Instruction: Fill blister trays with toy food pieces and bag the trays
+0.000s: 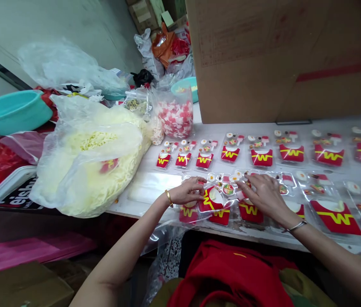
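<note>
Through the head camera I see both hands at the near row of clear packets on the white table (212, 128). My left hand (188, 192), its wrist in a gold bracelet (168, 198), has its fingers bent and thumb slightly apart at the left edge of one clear packet (211, 200); I cannot tell whether they pinch it. That packet overlaps its neighbours and shows a red carton piece with a yellow W and a pale piece at its opening. My right hand (263, 196), just to the right, has its fingers loosely spread and reaching left over small food-shaped pieces; I cannot tell whether it grips any. A second row of packets (261, 157) lies farther off, before a large cardboard box (289, 64). To the left are clear plastic sheets (153, 187), a large bag of pale yellow pieces (129, 166) and, beyond, a bag of pink and white pieces (175, 115).
</note>
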Motion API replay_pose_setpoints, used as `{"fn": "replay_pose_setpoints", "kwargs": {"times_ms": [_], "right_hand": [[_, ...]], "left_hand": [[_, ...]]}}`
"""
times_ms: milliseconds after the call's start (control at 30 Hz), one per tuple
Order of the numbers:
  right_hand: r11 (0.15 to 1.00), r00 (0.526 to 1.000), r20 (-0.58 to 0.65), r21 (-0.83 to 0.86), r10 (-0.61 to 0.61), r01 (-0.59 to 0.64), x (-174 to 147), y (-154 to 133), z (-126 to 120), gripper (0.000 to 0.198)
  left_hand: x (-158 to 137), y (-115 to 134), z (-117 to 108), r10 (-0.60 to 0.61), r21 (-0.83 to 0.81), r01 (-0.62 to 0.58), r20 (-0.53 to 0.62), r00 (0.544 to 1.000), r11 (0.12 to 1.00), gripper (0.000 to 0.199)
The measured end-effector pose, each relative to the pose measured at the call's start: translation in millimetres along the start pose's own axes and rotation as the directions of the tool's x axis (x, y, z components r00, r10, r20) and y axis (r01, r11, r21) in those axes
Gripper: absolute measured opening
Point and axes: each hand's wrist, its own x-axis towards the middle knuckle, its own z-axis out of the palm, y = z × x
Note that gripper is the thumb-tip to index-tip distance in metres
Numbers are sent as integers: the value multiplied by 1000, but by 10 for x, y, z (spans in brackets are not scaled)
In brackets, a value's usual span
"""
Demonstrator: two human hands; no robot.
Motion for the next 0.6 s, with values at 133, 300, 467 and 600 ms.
{"fn": "replay_pose_setpoints", "kwargs": {"times_ms": [133,300,467,600], "right_hand": [[970,994,90,227,65,-84,-38,-8,-2,55],[882,993,111,461,50,-96,38,-42,43,55],[767,987,160,637,-29,-81,57,-116,36,52],[669,986,119,743,-120,-8,30,-231,-68,41]], "left_hand": [[103,35,21,-31,-134,26,-38,999,991,12],[392,124,-24,68,-251,-95,-116,991,963,15],[734,284,-51,128,-286,-171,-164,978,943,16],[923,415,-88,130,-284,-179,-181,975,942,18]]}}
